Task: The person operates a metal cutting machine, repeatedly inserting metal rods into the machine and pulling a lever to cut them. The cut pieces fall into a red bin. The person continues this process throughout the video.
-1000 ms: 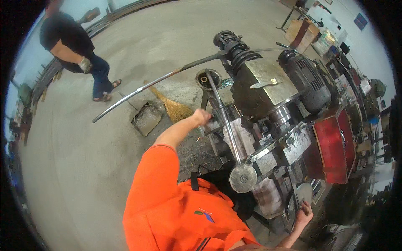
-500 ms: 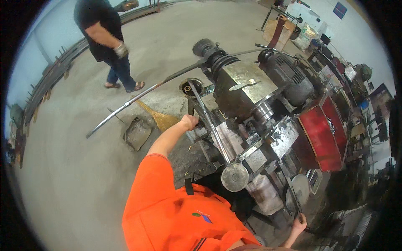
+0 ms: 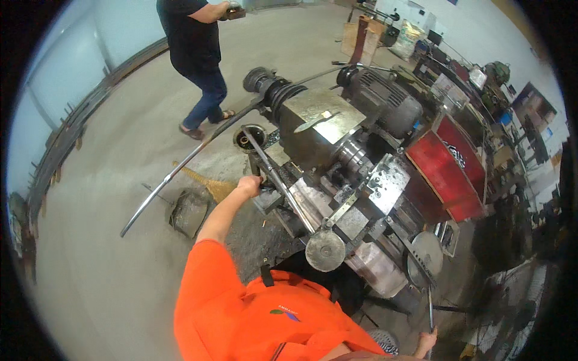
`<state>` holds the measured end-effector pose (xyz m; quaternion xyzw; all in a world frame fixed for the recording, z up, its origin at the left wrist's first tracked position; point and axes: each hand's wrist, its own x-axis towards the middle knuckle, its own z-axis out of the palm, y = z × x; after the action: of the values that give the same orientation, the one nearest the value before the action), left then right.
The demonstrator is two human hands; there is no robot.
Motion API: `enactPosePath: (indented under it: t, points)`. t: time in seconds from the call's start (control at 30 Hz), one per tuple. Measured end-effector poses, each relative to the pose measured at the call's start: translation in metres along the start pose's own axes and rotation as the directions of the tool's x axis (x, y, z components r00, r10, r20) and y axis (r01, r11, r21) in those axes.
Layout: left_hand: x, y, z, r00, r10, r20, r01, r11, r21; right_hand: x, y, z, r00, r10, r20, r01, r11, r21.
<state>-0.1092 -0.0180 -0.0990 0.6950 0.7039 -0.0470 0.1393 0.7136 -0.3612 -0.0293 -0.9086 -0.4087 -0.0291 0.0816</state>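
My left hand [image 3: 249, 185] is closed round a short dark handle [image 3: 257, 171] on the left side of a greasy metal machine like a small lathe [image 3: 313, 120]. At the lower right, my right hand [image 3: 426, 342] grips the end of a thin metal rod [image 3: 430, 307]. That rod meets a dark notched bar [image 3: 415, 256] beside a round metal disc [image 3: 425, 259]. Between my hands are a round knob-like plate [image 3: 325, 249], a slanting steel bar [image 3: 280, 183] and a shiny block [image 3: 385, 183]. A flat blade-shaped tool [image 3: 316, 121] lies on the machine's top cover.
A long steel lever [image 3: 174, 168] reaches out left over the floor. Under it are a broom [image 3: 214, 185] and a dustpan [image 3: 188, 213]. A red open box [image 3: 442, 168] stands right of the machine, a motor [image 3: 385, 102] behind it. Another person [image 3: 195, 54] is at the far left.
My right hand has moved lower, and more of the rod shows. My left hand keeps its hold. The other person has stepped right, arm raised with an object. The whole view has shifted.
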Motion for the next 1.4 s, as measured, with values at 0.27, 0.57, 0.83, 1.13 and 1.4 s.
enactPosePath:
  t: [0.27, 0.57, 0.83, 1.13, 1.4]
  points:
    - [-0.012, -0.034, -0.028, 0.913, -0.307, -0.269, -0.075, 0.520, -0.851, -0.024, 0.026, -0.002, 0.962, 0.271, 0.042, -0.243, 0.912, -0.330]
    - [0.009, 0.025, -0.062, 0.825, -0.499, -0.267, -0.030, 0.433, -0.901, -0.159, -0.035, -0.001, 0.927, 0.098, 0.361, -0.162, 0.975, 0.150]
    - [0.014, 0.040, -0.063, 0.828, -0.503, -0.248, -0.072, 0.343, -0.937, -0.229, -0.124, 0.013, 0.754, -0.002, 0.657, -0.615, 0.350, 0.706]
    - [0.031, 0.019, -0.045, 0.834, -0.491, -0.253, -0.105, 0.309, -0.945, -0.240, -0.159, 0.005, 0.765, 0.080, 0.639, -0.618, 0.371, 0.693]
    - [-0.006, -0.036, -0.031, 0.895, -0.440, -0.075, -0.023, 0.121, -0.992, -0.153, -0.052, -0.014, 0.966, 0.129, 0.224, -0.187, 0.946, 0.265]
